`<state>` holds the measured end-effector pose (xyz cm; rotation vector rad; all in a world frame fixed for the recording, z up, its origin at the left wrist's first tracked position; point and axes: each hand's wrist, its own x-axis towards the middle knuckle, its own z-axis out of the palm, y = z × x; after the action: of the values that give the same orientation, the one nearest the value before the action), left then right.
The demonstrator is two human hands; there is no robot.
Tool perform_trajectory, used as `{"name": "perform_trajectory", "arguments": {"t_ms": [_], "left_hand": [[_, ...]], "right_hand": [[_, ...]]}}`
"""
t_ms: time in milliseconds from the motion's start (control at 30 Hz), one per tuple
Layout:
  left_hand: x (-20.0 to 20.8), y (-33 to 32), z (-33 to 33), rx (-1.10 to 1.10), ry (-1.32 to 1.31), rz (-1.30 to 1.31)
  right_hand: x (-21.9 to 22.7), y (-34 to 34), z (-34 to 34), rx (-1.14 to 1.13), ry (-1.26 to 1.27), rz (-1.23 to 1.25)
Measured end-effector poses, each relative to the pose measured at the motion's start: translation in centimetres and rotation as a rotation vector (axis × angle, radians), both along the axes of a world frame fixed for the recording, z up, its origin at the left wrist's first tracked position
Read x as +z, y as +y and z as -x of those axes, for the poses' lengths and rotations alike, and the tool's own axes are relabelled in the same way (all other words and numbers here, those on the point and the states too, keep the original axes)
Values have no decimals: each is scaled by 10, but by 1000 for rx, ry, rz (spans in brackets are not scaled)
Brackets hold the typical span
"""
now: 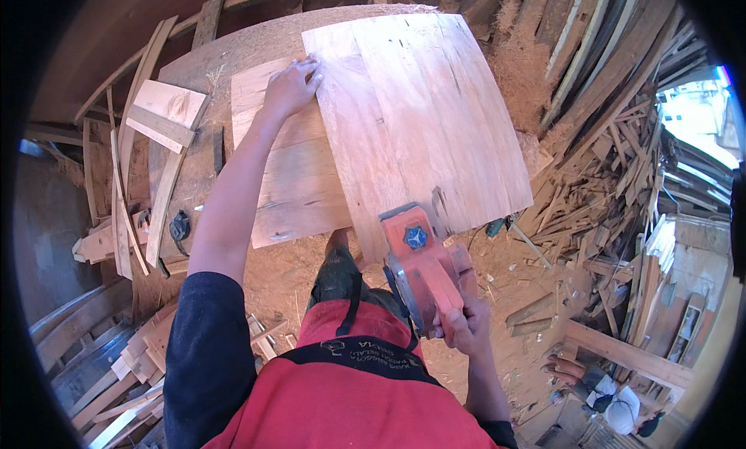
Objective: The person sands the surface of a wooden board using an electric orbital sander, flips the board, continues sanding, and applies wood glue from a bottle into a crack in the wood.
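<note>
An orange electric hand planer (426, 274) with a blue front knob is in my right hand (466, 324), whose fingers wrap round its rear handle. The planer's front end overlaps the near edge of a wide pale wooden panel (420, 115), made of several joined strips. At the panel's upper left edge, my left hand (294, 87) has its fingers curled against the edge; their tips are partly hidden. A second wooden panel (299, 181) lies under the first and shows to its left, below my left forearm.
The panels lie on a larger worktop (183, 80). Loose boards (167, 111) and a small black object (179, 226) are at left. Offcuts (606, 169) and long planks pile up at right. Shavings and scraps cover the floor (497, 286). More offcuts (140, 356) lie lower left.
</note>
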<state>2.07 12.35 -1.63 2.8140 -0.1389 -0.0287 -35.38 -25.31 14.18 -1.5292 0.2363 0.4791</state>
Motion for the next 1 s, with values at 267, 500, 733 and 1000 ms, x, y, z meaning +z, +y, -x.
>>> {"name": "perform_trajectory", "arguments": {"t_ms": [267,500,733,1000], "left_hand": [[7,6,-3,-12,76,2],[6,8,-4,-20,61,11],[9,-12,76,111,-302,479],[9,-96,315,153,838,988]], "right_hand": [[-11,30,-51,-15,8,-9],[-31,79,-160,45,-154,37],[-33,113,-229,42,-195,-69],[-31,122,-237,8,-174,-70]]}}
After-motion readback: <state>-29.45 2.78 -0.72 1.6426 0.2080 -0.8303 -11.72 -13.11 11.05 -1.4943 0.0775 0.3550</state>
